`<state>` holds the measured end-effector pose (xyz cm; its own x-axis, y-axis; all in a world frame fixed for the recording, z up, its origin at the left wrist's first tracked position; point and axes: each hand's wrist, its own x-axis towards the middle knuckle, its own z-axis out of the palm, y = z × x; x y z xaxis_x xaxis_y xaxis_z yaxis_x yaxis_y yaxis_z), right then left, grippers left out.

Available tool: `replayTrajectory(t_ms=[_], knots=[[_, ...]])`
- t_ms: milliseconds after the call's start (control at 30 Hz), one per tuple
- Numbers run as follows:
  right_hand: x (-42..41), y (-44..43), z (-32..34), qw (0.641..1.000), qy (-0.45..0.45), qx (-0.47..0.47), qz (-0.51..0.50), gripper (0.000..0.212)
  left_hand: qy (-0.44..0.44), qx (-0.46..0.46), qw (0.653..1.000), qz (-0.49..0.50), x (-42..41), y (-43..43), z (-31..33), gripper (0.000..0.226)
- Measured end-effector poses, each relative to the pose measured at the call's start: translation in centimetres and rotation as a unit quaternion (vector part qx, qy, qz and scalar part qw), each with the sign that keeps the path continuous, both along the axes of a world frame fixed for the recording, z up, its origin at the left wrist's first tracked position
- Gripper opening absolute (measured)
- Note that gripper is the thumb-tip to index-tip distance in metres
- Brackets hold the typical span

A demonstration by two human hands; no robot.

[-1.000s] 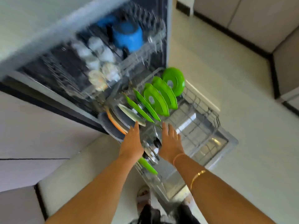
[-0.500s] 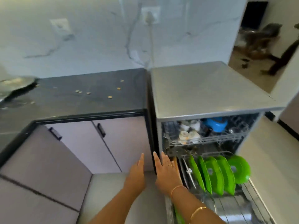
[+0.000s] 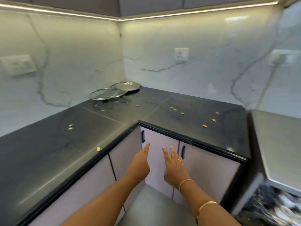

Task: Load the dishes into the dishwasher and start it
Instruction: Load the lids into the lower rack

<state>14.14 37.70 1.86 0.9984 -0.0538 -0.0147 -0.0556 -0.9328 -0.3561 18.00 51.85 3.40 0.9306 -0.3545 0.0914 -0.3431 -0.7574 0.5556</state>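
Note:
Two round lids lie in the far corner of the black counter [image 3: 48,144]: a glass lid [image 3: 104,94] with a steel rim, and a steel lid [image 3: 126,86] behind it, overlapping. My left hand [image 3: 140,163] and my right hand [image 3: 173,165] are stretched forward with straight fingers, empty, in front of the corner cabinet doors below the counter edge. The grey dishwasher [image 3: 276,144] stands at the right edge. A blurred bit of its upper rack [image 3: 268,207] shows at the bottom right.
Small yellow crumbs [image 3: 204,125] are scattered over the counter. Pale cabinet doors [image 3: 203,170] with black handles sit under it. Wall sockets [image 3: 181,53] are on the marble backsplash. Grey floor [image 3: 154,207] lies between the cabinets.
The view swung up and left from the loaded dishwasher racks to the counter corner. Both hands left the lower rack and now reach forward, empty.

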Motion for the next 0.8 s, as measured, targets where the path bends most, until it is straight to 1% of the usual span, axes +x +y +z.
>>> replayTrajectory(t_ms=[67, 133, 367, 467, 567, 800], knots=[[2.9, 2.6, 0.8, 0.999, -0.013, -0.016, 0.031, 0.086, -0.026, -0.023, 0.999, 0.026, 1.8, 2.6, 1.9, 0.064], [6.0, 5.4, 1.7, 0.997, -0.026, -0.027, 0.061, 0.085, -0.036, -0.025, 0.997, 0.069, 4.1, 6.1, 2.7, 0.067], [14.5, 10.9, 5.4, 0.984, -0.076, -0.07, 0.147, 0.083, -0.021, -0.069, 0.981, 0.18, 9.7, 12.8, 4.3, 0.072], [17.6, 11.9, 6.6, 0.979, -0.091, -0.08, 0.162, 0.081, -0.011, -0.082, 0.978, 0.19, 11.1, 14.0, 4.8, 0.071], [22.5, 13.1, 7.1, 0.974, -0.092, -0.092, 0.187, 0.082, -0.009, -0.086, 0.974, 0.209, 14.4, 15.6, 5.0, 0.069], [36.7, 15.0, 7.2, 0.959, -0.087, -0.132, 0.234, 0.077, -0.017, -0.062, 0.967, 0.246, 25.9, 17.7, 5.6, 0.06]])
